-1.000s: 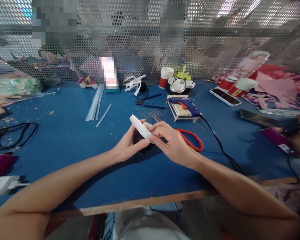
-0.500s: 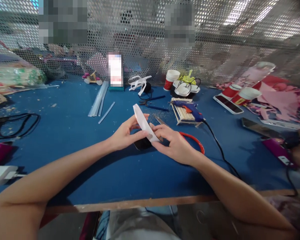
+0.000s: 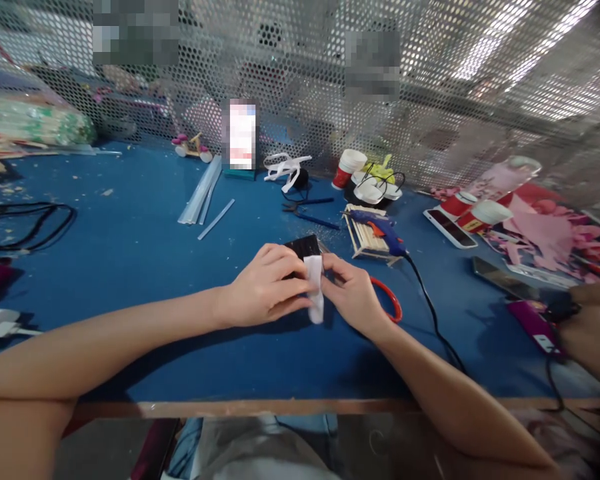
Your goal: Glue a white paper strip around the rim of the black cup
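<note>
My left hand (image 3: 275, 287) is closed around a small dark block-like piece (image 3: 305, 247), with its fingertips reaching the white strip (image 3: 315, 300). The strip hangs upright against the near end of the dark piece. From the other side, my right hand (image 3: 353, 290) pinches the strip's edge between thumb and fingers. What the dark piece is cannot be made out, since fingers cover much of it. Beside my right hand lie scissors with a red handle (image 3: 393, 303), their blades mostly hidden behind the hand.
A blue glue gun (image 3: 387, 233) rests on a wooden stick rack (image 3: 365, 240), its cord running forward. Behind are pliers (image 3: 310, 217), white ribbon (image 3: 285, 167) and clear glue sticks (image 3: 203, 193). Phones, cups and pink scraps (image 3: 540, 227) lie right. Another person's hand (image 3: 595, 327) is far right.
My left hand has taken up the dark piece from the table and turned over it. The white strip has swung from slanted to upright against it. The view has shifted slightly.
</note>
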Available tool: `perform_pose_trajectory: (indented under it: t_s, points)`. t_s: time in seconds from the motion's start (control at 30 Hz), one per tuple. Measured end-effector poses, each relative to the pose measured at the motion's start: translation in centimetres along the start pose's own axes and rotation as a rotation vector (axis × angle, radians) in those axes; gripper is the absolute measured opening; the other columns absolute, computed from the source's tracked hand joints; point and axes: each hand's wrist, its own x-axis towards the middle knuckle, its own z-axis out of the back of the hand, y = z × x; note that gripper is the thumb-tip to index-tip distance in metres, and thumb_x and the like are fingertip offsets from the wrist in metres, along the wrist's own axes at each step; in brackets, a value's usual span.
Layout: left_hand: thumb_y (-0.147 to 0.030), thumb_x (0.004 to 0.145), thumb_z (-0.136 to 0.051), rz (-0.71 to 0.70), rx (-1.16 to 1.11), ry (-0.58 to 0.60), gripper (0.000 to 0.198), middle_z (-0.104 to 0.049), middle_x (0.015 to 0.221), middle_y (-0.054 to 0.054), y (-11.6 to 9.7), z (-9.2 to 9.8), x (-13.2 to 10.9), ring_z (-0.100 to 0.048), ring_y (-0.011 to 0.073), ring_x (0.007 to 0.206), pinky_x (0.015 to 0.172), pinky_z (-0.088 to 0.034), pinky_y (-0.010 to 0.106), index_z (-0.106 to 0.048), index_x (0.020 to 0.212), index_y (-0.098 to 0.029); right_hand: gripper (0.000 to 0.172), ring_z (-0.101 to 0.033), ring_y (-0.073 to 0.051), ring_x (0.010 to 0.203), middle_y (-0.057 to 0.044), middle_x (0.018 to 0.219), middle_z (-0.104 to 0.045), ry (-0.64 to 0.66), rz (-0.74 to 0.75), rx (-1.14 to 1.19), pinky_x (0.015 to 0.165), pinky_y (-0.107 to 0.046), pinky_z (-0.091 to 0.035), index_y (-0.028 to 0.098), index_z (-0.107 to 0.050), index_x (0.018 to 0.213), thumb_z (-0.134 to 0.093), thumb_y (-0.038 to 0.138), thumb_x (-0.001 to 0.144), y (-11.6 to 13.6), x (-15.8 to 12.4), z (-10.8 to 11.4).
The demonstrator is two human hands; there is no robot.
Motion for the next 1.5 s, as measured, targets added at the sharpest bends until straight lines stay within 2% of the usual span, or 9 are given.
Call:
perform_pose_trajectory:
  t_s: [0.3, 0.47, 0.7, 0.8, 0.97, 1.07, 1.2, 1.4, 1.5]
  points:
    - [-0.036, 0.081, -0.054, 0.207, -0.025, -0.081, 0.022, -0.056, 0.07, 0.002, 0.1, 0.0, 0.2, -0.047, 0.0151, 0.074, 0.072, -0.035, 0.032, -0.055, 0.07, -0.017, 0.004, -0.053, -0.016, 0.087, -0.003, 0.087, -0.057, 0.03, 0.102, 0.027, 0.08, -0.032, -0.043, 0.02, -0.058, 0.08, -0.054, 0.02, 0.081, -0.2, -0.4, -0.7]
    - [-0.053, 0.063, -0.066, 0.478, -0.088, -0.122, 0.059, -0.055, 0.096, 0.01, 1.0, 0.0, 0.4, -0.051, 0.0208, 0.088, 0.077, -0.041, 0.036, -0.049, 0.104, -0.014, 0.007, -0.052, -0.016, 0.091, -0.004, 0.09, -0.057, 0.062, 0.146, 0.039, 0.084, -0.033, -0.042, 0.019, -0.059, 0.085, -0.053, 0.018, 0.081, 0.0, -0.3, -0.7]
    - [-0.056, 0.059, -0.066, 0.639, -0.396, 0.189, 0.077, -0.061, 0.106, 0.01, 2.3, -0.1, 0.2, -0.059, 0.0249, 0.093, 0.078, -0.045, 0.035, -0.044, 0.12, -0.015, 0.012, -0.054, -0.017, 0.098, -0.007, 0.099, -0.06, 0.104, 0.187, -0.027, 0.088, -0.036, -0.043, 0.019, -0.06, 0.089, -0.052, 0.019, 0.08, 1.5, 0.0, 0.5]
    - [-0.058, 0.058, -0.066, 0.621, -0.316, 0.196, 0.078, -0.061, 0.108, 0.011, 2.6, -0.2, 0.0, -0.059, 0.0265, 0.095, 0.078, -0.045, 0.036, -0.045, 0.12, -0.017, 0.021, -0.057, -0.018, 0.098, -0.007, 0.104, -0.063, 0.051, 0.072, -0.123, 0.087, -0.037, -0.044, 0.02, -0.061, 0.1, -0.052, 0.026, 0.082, 1.8, 1.1, 3.3]
    - [-0.063, 0.057, -0.063, 0.578, -0.179, 0.283, 0.079, -0.059, 0.107, 0.012, 2.6, -0.1, -0.1, -0.059, 0.028, 0.093, 0.073, -0.045, 0.036, -0.043, 0.119, -0.018, 0.033, -0.061, -0.022, 0.083, -0.01, 0.092, -0.066, -0.271, -0.146, -0.563, 0.076, -0.037, -0.048, 0.014, -0.061, 0.101, -0.052, 0.037, 0.079, -1.5, 3.9, 9.7]
    - [-0.066, 0.057, -0.06, 0.602, -0.126, 0.333, 0.077, -0.058, 0.107, 0.012, 2.4, 0.1, 0.1, -0.059, 0.0284, 0.092, 0.071, -0.045, 0.035, -0.044, 0.116, -0.018, 0.033, -0.059, -0.028, 0.091, -0.018, 0.095, -0.064, -0.164, -0.354, -0.955, 0.078, -0.038, -0.044, 0.009, -0.063, 0.095, -0.052, 0.033, 0.076, -4.9, 5.0, 12.0]
    - [-0.065, 0.057, -0.061, 0.624, -0.121, 0.406, 0.076, -0.055, 0.11, 0.011, 2.2, 0.4, 0.3, -0.058, 0.0279, 0.092, 0.072, -0.045, 0.036, -0.045, 0.116, -0.02, 0.023, -0.061, -0.029, 0.081, -0.018, 0.08, -0.064, -0.034, -0.47, -1.005, 0.069, -0.034, -0.044, 0.008, -0.064, 0.076, -0.052, 0.027, 0.07, -7.7, 5.2, 12.6]
    - [-0.066, 0.057, -0.06, 0.586, -0.12, 0.444, 0.078, -0.052, 0.111, 0.01, 2.3, 0.5, 0.1, -0.059, 0.0269, 0.09, 0.072, -0.045, 0.034, -0.045, 0.121, -0.024, 0.033, -0.061, -0.027, 0.08, -0.016, 0.085, -0.064, -0.159, -0.522, -0.962, 0.065, -0.032, -0.044, 0.008, -0.06, 0.093, -0.049, 0.032, 0.072, -8.1, 5.2, 12.0]
    - [-0.065, 0.057, -0.061, 0.577, -0.135, 0.452, 0.079, -0.052, 0.109, 0.01, 2.5, 0.5, 0.0, -0.058, 0.0264, 0.09, 0.072, -0.045, 0.034, -0.044, 0.123, -0.024, 0.041, -0.06, -0.026, 0.086, -0.015, 0.092, -0.064, -0.348, -0.51, -0.806, 0.068, -0.032, -0.045, 0.008, -0.054, 0.103, -0.056, 0.029, 0.068, -7.6, 5.0, 11.9]
